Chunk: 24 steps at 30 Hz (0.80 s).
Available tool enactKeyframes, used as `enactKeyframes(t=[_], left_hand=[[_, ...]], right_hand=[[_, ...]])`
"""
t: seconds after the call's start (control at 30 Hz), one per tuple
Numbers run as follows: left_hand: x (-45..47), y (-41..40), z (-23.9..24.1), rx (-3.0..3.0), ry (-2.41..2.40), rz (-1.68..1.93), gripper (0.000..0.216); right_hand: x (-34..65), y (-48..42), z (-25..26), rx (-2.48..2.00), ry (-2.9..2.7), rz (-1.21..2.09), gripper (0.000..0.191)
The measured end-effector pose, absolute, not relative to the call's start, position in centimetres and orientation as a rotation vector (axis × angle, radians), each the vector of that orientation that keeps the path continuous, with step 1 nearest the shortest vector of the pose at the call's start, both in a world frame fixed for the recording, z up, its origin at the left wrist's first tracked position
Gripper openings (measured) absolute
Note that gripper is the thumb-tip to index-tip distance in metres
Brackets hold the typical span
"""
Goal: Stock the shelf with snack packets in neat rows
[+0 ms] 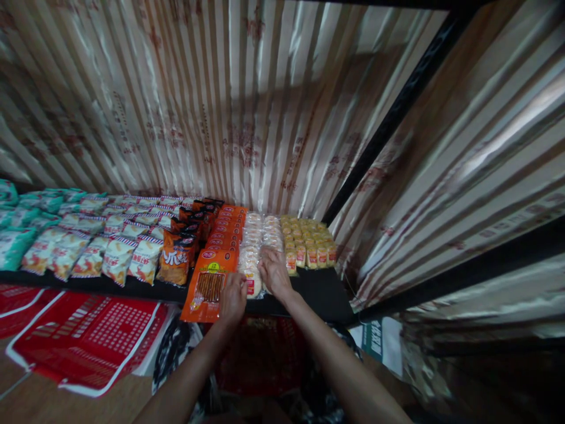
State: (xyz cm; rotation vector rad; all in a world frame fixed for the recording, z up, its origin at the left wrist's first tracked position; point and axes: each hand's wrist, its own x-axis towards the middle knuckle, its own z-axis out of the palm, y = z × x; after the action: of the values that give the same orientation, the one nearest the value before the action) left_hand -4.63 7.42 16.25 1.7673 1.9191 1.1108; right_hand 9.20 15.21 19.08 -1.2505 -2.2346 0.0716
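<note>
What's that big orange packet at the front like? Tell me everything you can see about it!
The orange packet is flat and roughly rectangular, and it looks like shiny plastic. A reddish oval logo sits near its top, with a yellow-green spot below. Brown sticks show in the middle; I can't tell whether that's a window or a picture. It lies on the black shelf, its near end sticking out past the front edge. The left hand is over its right side, maybe touching it.
</note>
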Motion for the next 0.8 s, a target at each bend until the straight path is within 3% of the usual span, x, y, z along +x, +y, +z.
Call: enactKeyframes(t=[0.37,0.8], left_hand=[[-3.8,7.1,15.0,1.956,1.971,0.803,0.023],[-1.5,7.4,17.7,2.304,1.729,0.974,0.022]], right_hand=[[13.5,15.6,18.5,-1.340,-1.990,0.045,0.026],[16.8,16.1,18.2,-1.647,-1.902,0.193,0.024]])
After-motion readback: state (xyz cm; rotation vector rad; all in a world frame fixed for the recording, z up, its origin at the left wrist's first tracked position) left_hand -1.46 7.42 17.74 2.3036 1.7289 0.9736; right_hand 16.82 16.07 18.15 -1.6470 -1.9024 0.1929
